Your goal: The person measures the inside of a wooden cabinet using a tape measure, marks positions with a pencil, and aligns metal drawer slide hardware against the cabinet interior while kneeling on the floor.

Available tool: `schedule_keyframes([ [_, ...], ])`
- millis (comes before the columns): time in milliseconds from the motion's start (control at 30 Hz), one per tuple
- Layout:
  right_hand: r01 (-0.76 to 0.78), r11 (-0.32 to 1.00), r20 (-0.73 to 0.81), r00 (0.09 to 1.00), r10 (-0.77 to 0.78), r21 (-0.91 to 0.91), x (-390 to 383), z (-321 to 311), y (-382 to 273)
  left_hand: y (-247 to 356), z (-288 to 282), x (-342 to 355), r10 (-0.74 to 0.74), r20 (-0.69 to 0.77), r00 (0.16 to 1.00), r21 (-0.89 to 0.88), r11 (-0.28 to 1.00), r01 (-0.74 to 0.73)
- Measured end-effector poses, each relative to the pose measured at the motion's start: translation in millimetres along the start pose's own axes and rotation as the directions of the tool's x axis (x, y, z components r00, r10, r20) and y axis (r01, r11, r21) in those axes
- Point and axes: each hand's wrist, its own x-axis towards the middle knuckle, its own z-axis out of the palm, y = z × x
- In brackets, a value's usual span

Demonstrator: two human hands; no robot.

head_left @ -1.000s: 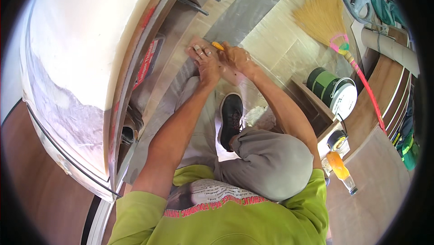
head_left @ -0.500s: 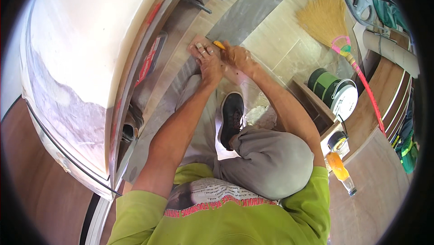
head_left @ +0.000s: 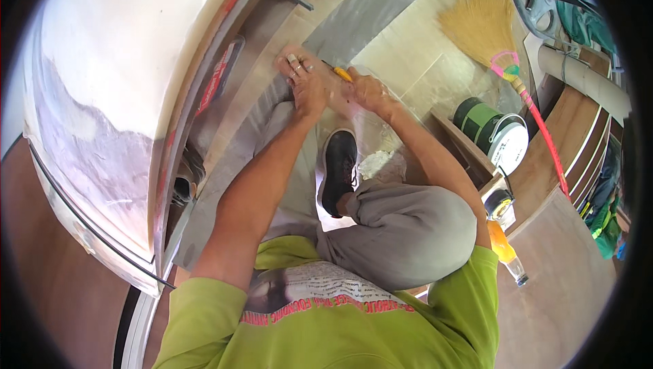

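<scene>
My left hand (head_left: 304,82) lies flat, fingers spread, on a pale wooden strip (head_left: 272,107) that runs along the floor beside a grey sheet (head_left: 367,12). My right hand (head_left: 365,90) is closed around a small tool with a yellow handle (head_left: 342,73), its tip just past my left hand's fingers. Both hands nearly touch. I am crouched, with my grey-trousered knee (head_left: 415,223) and black shoe (head_left: 338,165) right below the hands.
A large white curved panel (head_left: 129,83) fills the left. A straw broom with a pink handle (head_left: 507,63) lies on the tiled floor at the right, by a green and white bucket (head_left: 496,134). An orange bottle (head_left: 507,253) and wooden boards (head_left: 578,144) stand further right.
Both hands have stayed on the strip; they shifted only slightly along it. The yellow-handled tool remains in my right hand.
</scene>
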Motion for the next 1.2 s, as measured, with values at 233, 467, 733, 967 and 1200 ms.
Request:
schedule_keyframes([
  [233, 0.197, 0.961, -0.268, 0.932, -0.245, -0.193, -25.0, 31.7, 57.5, 0.6, 0.3, 0.0, 0.023, -0.036, 0.999, -0.014, 1.0, -0.023],
  [467, 0.294, 0.841, -0.412, 0.768, -0.49, -0.453, -29.0, 50.8, 63.4, -3.5, -3.3, 0.0, -0.011, -0.003, 1.0, 0.011, 1.0, 0.011],
  [733, 0.055, 0.994, -0.128, 0.99, -0.067, -0.094, -61.0, 10.2, 62.5, -0.1, 6.1, 3.6, -0.018, -0.009, 1.0, -0.055, 0.998, 0.017],
  [967, 0.106, 0.994, -0.197, 0.974, -0.11, -0.029, -18.6, -0.7, 11.4, 1.2, 1.9, 3.7, -0.021, -0.001, 1.0, -0.005, 1.0, 0.021],
  [1200, 0.155, 0.988, -0.243, 0.957, -0.156, -0.024, 32.3, 2.3, -24.0, 1.9, -1.3, 3.6, 0.014, -0.001, 1.0, -0.034, 0.999, -0.014],
])
